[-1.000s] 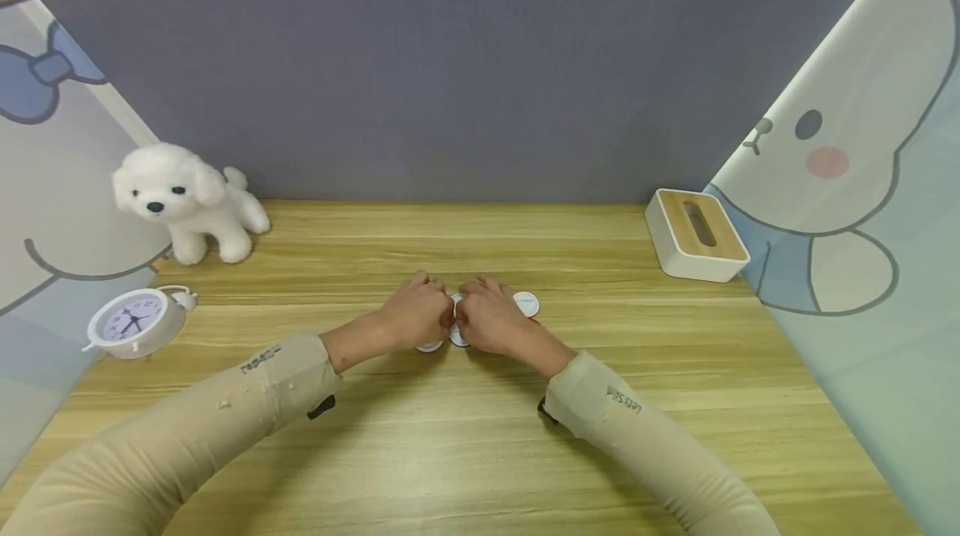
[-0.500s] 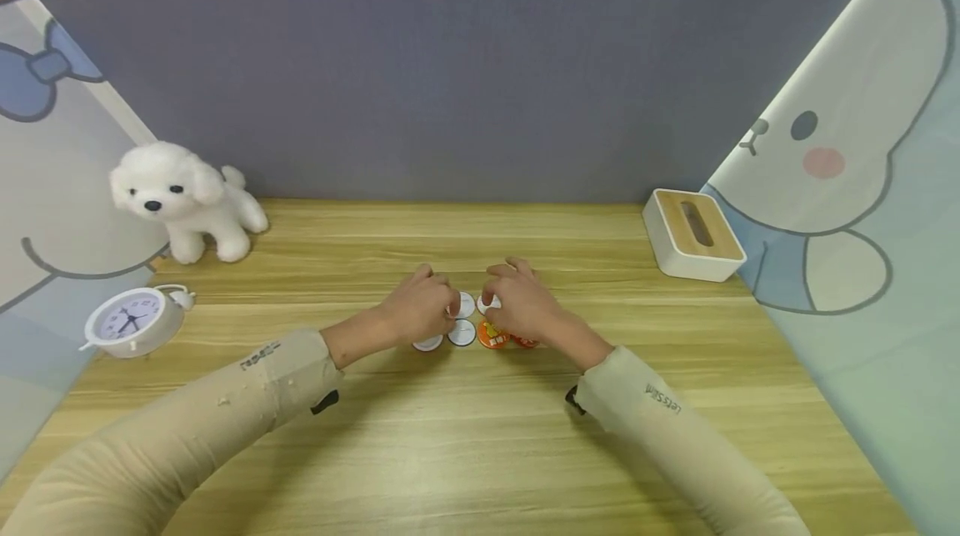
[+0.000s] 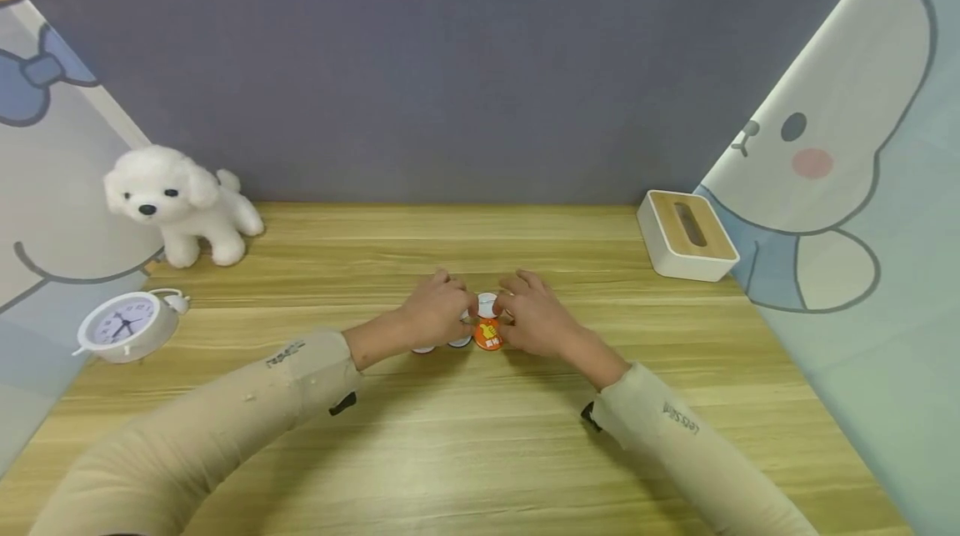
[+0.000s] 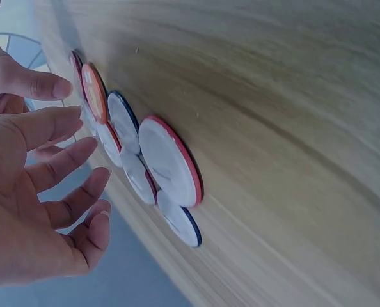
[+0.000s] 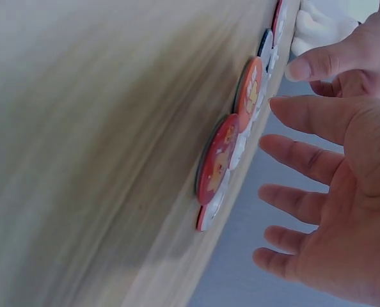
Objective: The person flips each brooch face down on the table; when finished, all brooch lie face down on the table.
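Two rows of round badges lie on the wooden table, some white side up and others picture side up. My left hand (image 3: 437,311) hovers over the left part of the group, fingers loosely bent and holding nothing. Below it, a white badge with a red rim (image 4: 167,160) shows in the left wrist view. My right hand (image 3: 536,318) is over the right end, its fingers apart and likewise without a hold. Between the hands lie an orange badge (image 3: 489,334) with a yellow thumbs-up and a white badge (image 3: 487,304). A red picture badge (image 5: 217,160) appears under the right hand.
At the back left stands a white plush dog (image 3: 180,202), with a white alarm clock (image 3: 129,326) in front of it. A white tissue box with a wooden lid (image 3: 688,234) sits at the back right. A grey panel (image 3: 450,77) borders the table's far edge.
My hands were close together over the badges; the right one has moved off to the right, uncovering the orange badge. The left hand has shifted slightly right over the white badges.
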A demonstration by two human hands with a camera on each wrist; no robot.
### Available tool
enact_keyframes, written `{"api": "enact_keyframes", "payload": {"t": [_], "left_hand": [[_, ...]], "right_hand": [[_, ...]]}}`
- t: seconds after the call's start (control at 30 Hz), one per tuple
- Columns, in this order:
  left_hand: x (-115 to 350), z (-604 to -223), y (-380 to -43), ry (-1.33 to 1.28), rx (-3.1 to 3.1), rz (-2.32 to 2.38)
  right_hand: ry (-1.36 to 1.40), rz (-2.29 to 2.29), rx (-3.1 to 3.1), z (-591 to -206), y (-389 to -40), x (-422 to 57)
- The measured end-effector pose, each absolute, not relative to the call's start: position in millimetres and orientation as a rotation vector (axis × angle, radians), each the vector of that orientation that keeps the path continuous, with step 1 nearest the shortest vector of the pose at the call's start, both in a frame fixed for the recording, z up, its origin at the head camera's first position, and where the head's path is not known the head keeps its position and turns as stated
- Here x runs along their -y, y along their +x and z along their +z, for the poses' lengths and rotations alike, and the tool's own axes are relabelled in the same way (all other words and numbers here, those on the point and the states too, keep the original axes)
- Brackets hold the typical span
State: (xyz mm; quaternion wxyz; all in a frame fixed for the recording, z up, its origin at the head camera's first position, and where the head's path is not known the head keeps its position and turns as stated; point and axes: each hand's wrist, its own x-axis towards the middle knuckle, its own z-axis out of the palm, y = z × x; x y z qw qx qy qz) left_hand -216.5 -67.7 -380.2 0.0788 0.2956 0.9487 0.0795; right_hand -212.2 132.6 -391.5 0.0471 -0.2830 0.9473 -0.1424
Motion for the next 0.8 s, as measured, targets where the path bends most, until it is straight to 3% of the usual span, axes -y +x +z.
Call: {"api": "enact_keyframes", "payload": {"t": [0.8], "left_hand": [[54.3, -384.6, -218.4, 0.876, -2.809, 0.2]], "right_hand": [[-0.834, -0.398, -2.949, -399.0, -202.8, -136.2]]}}
